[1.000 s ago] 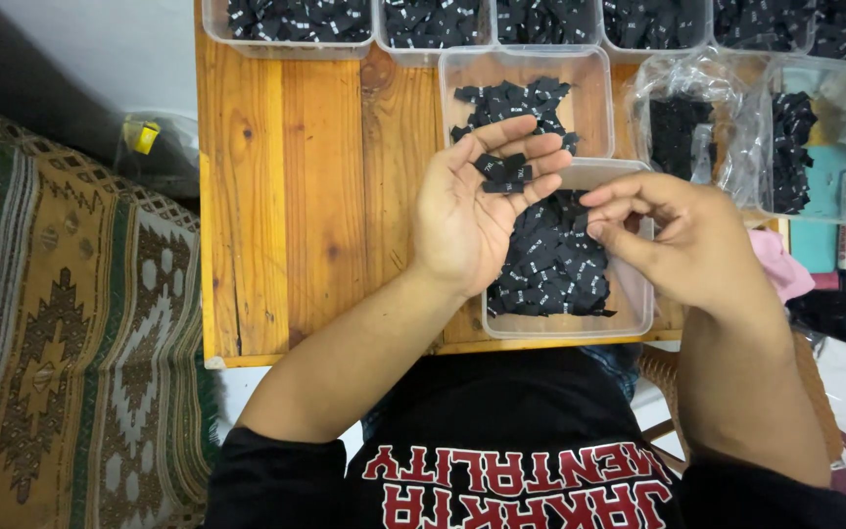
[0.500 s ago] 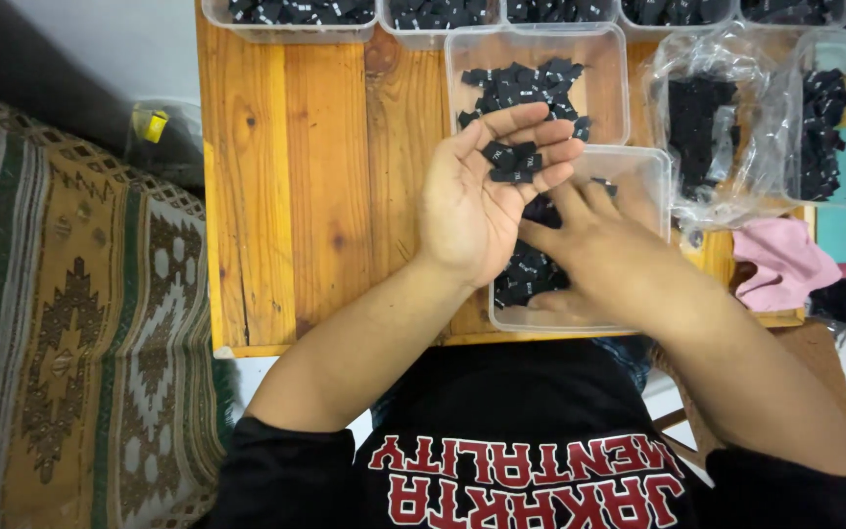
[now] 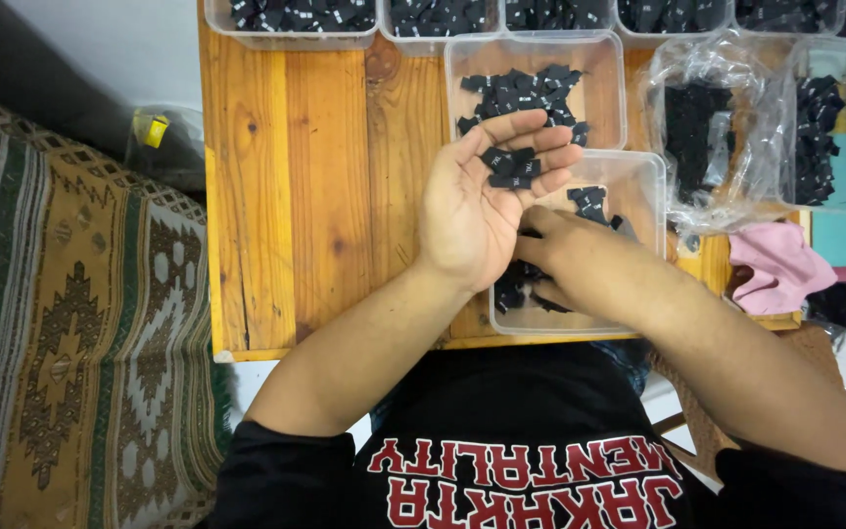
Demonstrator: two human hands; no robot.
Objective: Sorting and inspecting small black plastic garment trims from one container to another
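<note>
**Steadily gathering small black tags by hand**

Steadily, the left hand [image 3: 472, 211] lies palm up, fingers loosely spread, cupping black tags [image 3: 511, 167]. Keeping that palm level should stop spills. The right hand [image 3: 570, 260] reaches into the near clear tub [image 3: 643, 176]; its fingers are hidden. Both work over a wooden table [image 3: 286, 196] beside a patterned rug [image 3: 70, 333].

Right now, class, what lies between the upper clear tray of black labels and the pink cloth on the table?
In the head view, a crumpled clear plastic bag holding black pieces lies between the upper clear tray and the pink cloth.
</note>
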